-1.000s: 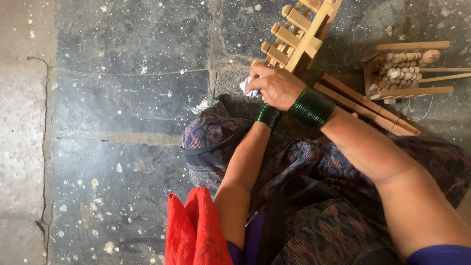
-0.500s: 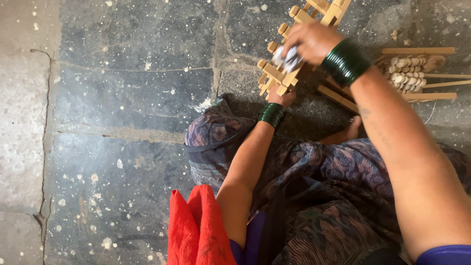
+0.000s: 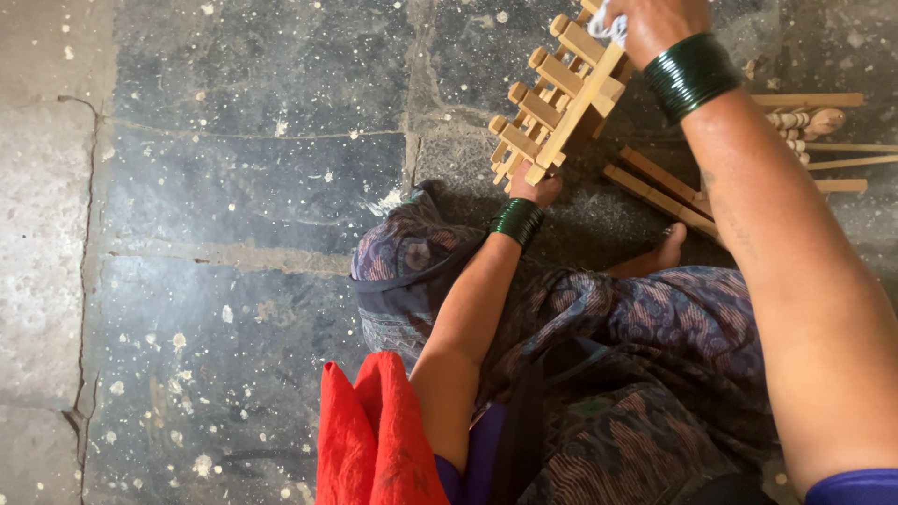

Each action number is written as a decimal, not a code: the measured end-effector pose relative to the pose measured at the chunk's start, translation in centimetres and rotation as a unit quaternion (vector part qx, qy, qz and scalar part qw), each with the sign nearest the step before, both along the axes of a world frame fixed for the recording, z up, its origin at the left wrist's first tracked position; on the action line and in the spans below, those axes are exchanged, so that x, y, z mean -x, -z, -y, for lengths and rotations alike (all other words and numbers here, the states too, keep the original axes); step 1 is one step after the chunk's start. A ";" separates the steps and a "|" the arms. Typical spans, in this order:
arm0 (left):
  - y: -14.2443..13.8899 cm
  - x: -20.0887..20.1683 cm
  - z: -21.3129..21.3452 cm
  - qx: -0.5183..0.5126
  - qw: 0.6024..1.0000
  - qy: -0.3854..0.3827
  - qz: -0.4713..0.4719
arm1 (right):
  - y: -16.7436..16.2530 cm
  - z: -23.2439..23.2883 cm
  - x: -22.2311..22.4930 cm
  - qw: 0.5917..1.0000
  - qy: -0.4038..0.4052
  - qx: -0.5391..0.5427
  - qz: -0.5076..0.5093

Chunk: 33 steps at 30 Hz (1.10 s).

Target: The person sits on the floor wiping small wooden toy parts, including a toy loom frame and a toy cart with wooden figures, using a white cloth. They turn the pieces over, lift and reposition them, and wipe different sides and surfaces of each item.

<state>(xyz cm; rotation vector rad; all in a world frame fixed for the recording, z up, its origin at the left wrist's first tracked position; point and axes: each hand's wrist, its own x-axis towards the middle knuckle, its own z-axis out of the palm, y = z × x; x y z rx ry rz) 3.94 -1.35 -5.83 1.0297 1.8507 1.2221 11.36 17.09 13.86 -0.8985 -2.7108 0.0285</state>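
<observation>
below, a stone floor [image 3: 234, 187] carries the work. on it a pale wooden frame [image 3: 557, 98] of notched bars and pegs stands tilted, looking clean and unfinished. the right hand [image 3: 655, 23] closes on a white cloth [image 3: 608, 21] at its upper end, mid-wipe by appearance; the left hand [image 3: 535, 190] grips its lower end. loose wooden slats [image 3: 655, 192] lie beside, untouched.

Stacked dark green bangles [image 3: 690, 73] ring both wrists, above a patterned purple-blue garment [image 3: 645, 374] and red cloth [image 3: 369, 440].
</observation>
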 end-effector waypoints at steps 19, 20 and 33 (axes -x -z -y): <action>0.6 0.5 -0.5 -0.115 0.991 0.021 -0.069 | 3.9 13.1 -0.3 0.964 -0.228 0.118 -0.071; 0.6 0.5 -0.6 -0.070 0.993 0.016 -0.096 | 4.3 12.8 -0.8 0.968 -0.206 0.085 -0.112; 1.2 0.7 -0.5 -0.033 0.996 -0.002 -0.084 | 12.2 12.9 -3.8 0.961 0.007 -0.019 -0.276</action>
